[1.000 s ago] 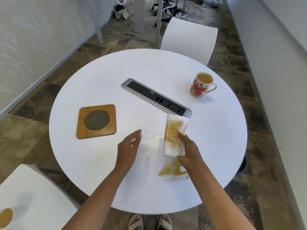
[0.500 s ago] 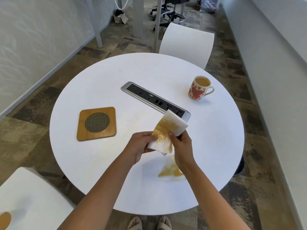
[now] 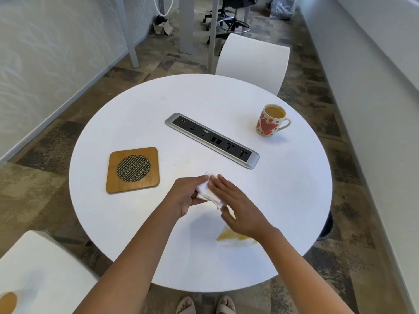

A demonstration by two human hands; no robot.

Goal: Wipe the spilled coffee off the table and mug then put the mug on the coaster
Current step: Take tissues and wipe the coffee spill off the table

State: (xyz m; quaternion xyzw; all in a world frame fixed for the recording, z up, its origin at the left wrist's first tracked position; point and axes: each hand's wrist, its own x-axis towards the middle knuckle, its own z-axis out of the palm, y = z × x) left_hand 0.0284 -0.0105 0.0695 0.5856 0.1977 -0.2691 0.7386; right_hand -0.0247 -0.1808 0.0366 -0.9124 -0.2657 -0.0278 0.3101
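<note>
The left grip (image 3: 186,196) is clasping the folded napkin (image 3: 205,191); the right grip (image 3: 238,207), fingers straight, is pressing on it.

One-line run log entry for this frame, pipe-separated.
left hand: holds napkin | right hand: flat on napkin | spill: on table | mug: off coaster

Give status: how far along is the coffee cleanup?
Done: nothing complete. In hand: the left hand holds a folded napkin, and the right hand presses flat on it. Left: a coffee puddle lies near the front edge of the table; the mug stands apart from the coaster, not yet moved.
</note>
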